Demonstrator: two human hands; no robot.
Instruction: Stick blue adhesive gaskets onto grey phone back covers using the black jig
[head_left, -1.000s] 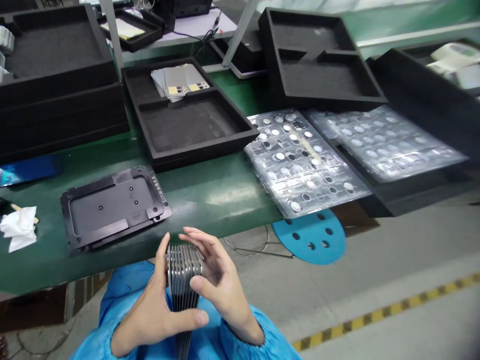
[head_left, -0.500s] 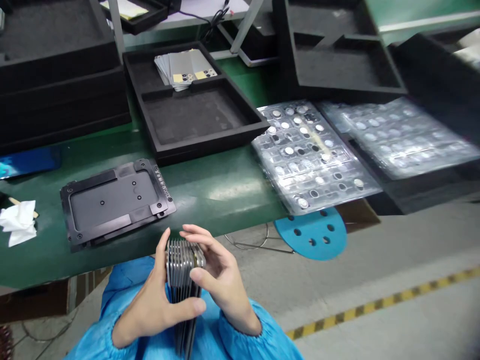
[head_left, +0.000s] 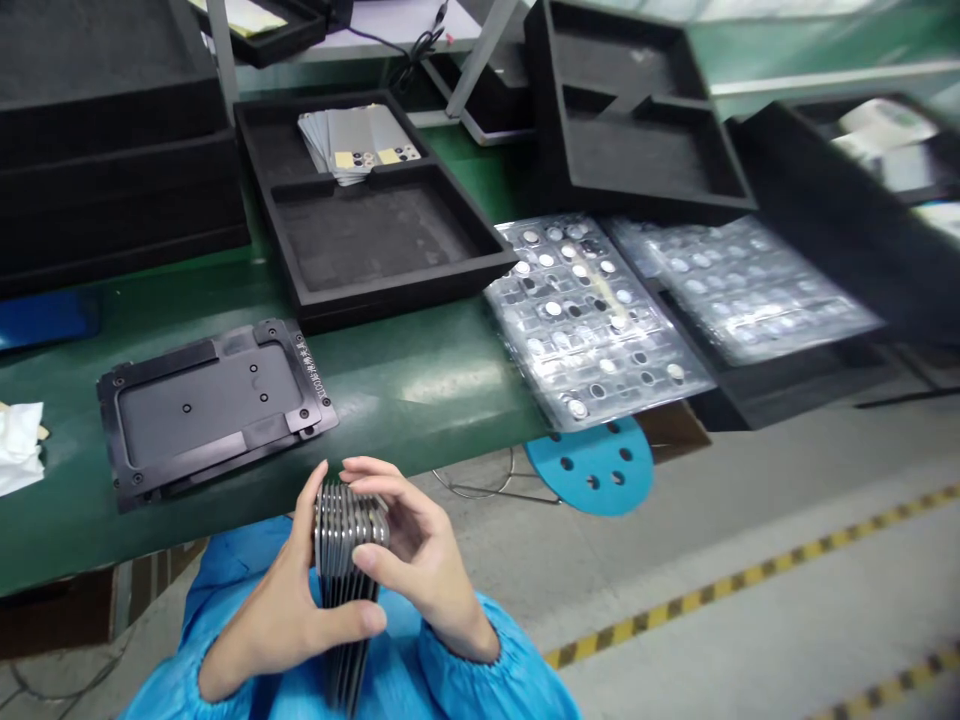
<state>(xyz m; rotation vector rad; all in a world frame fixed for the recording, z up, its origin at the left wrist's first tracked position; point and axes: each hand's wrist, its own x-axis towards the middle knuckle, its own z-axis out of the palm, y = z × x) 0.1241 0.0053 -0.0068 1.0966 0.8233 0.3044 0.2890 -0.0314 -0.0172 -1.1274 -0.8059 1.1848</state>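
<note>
A stack of thin phone-sized panels (head_left: pixel 343 555) stands on edge between my hands, just in front of the bench edge. The panels have shiny rims and are slightly fanned apart. My left hand (head_left: pixel 289 600) grips the stack from the left, its thumb across the near side. Around the upper right corner curl the fingers of my right hand (head_left: pixel 424 560), with the thumb on the near edge. Beyond my hands, a dark metal fixture (head_left: pixel 217 400) with a shallow recess lies on the green bench (head_left: pixel 420 385).
A black foam tray (head_left: pixel 390 225) holds fanned phone back covers (head_left: pixel 352 140). Clear blister trays (head_left: pixel 585 320) with round parts lie to the right, near a tilted black tray (head_left: pixel 637 170). A blue stool (head_left: pixel 600 465) stands below. Crumpled white tissue (head_left: pixel 21 450) lies at the left.
The camera view has turned slightly to the right, so the bench items appear further left. Both hands keep hold of the stack with almost the same grip.
</note>
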